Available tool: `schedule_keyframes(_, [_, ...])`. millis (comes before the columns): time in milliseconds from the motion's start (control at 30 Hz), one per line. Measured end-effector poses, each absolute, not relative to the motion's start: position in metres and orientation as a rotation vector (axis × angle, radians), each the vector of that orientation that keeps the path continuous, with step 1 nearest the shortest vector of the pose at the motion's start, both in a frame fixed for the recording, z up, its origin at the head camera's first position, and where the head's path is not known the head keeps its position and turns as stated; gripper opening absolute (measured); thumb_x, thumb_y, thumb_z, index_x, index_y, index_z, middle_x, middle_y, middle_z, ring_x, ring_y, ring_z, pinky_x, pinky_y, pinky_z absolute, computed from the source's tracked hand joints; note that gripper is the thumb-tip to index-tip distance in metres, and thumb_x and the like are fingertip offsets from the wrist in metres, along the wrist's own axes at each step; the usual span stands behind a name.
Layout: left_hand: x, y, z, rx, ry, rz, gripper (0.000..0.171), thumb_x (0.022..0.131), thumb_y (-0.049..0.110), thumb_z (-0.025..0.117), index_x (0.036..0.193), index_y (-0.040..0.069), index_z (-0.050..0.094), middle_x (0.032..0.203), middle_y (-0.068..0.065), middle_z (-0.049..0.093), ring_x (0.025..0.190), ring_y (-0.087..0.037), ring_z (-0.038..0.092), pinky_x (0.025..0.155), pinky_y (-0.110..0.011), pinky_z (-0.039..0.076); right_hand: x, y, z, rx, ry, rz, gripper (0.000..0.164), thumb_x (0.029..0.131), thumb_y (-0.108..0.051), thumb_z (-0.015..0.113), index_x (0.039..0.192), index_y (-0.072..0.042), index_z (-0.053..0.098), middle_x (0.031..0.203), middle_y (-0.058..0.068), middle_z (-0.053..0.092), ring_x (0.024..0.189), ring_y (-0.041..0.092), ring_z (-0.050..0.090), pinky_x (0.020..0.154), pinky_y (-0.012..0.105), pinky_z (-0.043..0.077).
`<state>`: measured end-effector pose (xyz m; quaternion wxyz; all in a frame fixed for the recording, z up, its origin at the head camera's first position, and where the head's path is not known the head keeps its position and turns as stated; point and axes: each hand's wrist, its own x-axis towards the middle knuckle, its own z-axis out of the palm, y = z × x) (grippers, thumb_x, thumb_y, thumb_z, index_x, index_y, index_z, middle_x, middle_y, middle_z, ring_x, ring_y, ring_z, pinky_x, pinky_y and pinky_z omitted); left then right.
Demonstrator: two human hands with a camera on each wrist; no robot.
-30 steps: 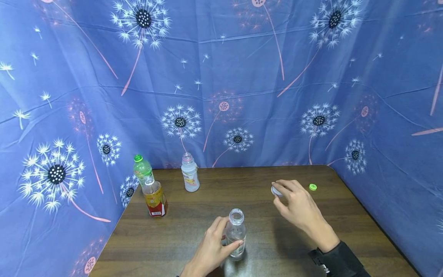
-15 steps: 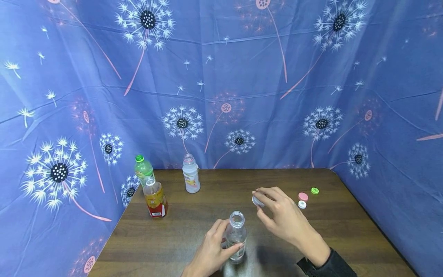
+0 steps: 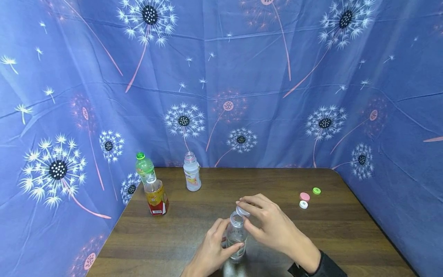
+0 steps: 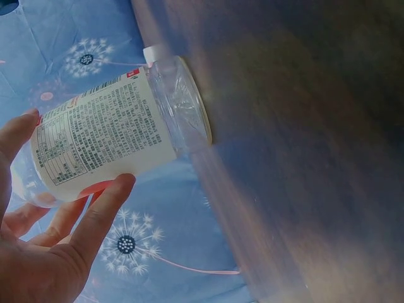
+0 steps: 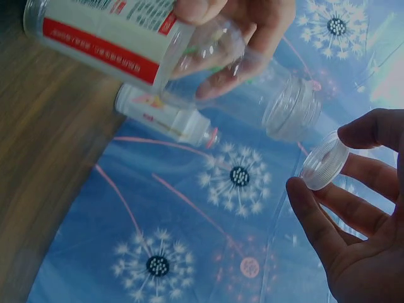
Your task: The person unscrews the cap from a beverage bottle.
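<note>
A clear plastic bottle with a white and red label stands uncapped at the front middle of the table. My left hand grips it round the body, thumb on the near side and fingers behind. In the left wrist view its printed label faces the camera. Between thumb and fingertips my right hand pinches a translucent white bottle cap. The cap is tilted, right beside the open mouth and a small gap from it in the right wrist view.
On the wooden table, a green bottle and a yellow-red labelled bottle stand at left. A white bottle is at the back. Pink, white and green caps lie right. Patterned blue cloth surrounds the table.
My right hand has carried the cap leftward from near the loose caps to the bottle's mouth, uncovering the pink and white caps. My left hand keeps its grip on the bottle.
</note>
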<state>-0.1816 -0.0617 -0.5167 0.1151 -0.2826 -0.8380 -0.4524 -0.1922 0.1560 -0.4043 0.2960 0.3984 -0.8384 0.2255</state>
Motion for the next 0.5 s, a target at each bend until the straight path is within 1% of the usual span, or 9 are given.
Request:
schedule_keyframes(100, [-0.181, -0.062, -0.516, -0.830, -2.460, -1.330, 0.059, 0.093, 0.042, 0.079, 0.142, 0.018, 0.055, 0.122, 0.003, 0.059, 0.111, -0.023, 0.069, 0.078, -0.020, 0.060, -0.190, 0.150, -0.405, 1.085, -2.238, 0.603, 0.042, 0.085, -0.011, 0.078, 0.127, -0.013, 0.076, 0.128, -0.001, 0.071, 0.113, 0.013, 0.067, 0.083, 0.028, 0.061])
schedule_keyframes(200, [-0.180, -0.063, -0.516, -0.818, -2.469, -1.321, 0.059, 0.093, 0.042, 0.079, 0.142, 0.020, 0.056, 0.122, 0.005, 0.059, 0.112, -0.021, 0.068, 0.078, -0.020, 0.061, -0.189, 0.146, -0.407, 1.110, -2.238, 0.589, 0.041, 0.084, -0.010, 0.078, 0.125, -0.013, 0.076, 0.127, -0.002, 0.071, 0.112, 0.011, 0.066, 0.082, 0.025, 0.060])
schedule_keyframes(333, [-0.179, -0.062, -0.516, -0.800, -2.480, -1.318, 0.057, 0.093, 0.043, 0.080, 0.141, 0.020, 0.057, 0.121, 0.007, 0.059, 0.111, -0.017, 0.067, 0.078, -0.019, 0.060, -0.190, 0.142, -0.409, 1.129, -2.240, 0.559, 0.039, 0.083, -0.011, 0.077, 0.122, -0.013, 0.077, 0.125, -0.003, 0.072, 0.109, 0.009, 0.065, 0.081, 0.024, 0.058])
schedule_keyframes(500, [-0.178, -0.063, -0.515, -0.789, -2.496, -1.328, 0.056, 0.093, 0.045, 0.079, 0.139, 0.021, 0.057, 0.121, 0.005, 0.060, 0.111, -0.019, 0.068, 0.077, -0.018, 0.060, -0.190, 0.142, -0.411, 1.131, -2.246, 0.545, 0.038, 0.084, -0.012, 0.077, 0.121, -0.014, 0.077, 0.124, -0.002, 0.072, 0.108, 0.010, 0.066, 0.080, 0.026, 0.058])
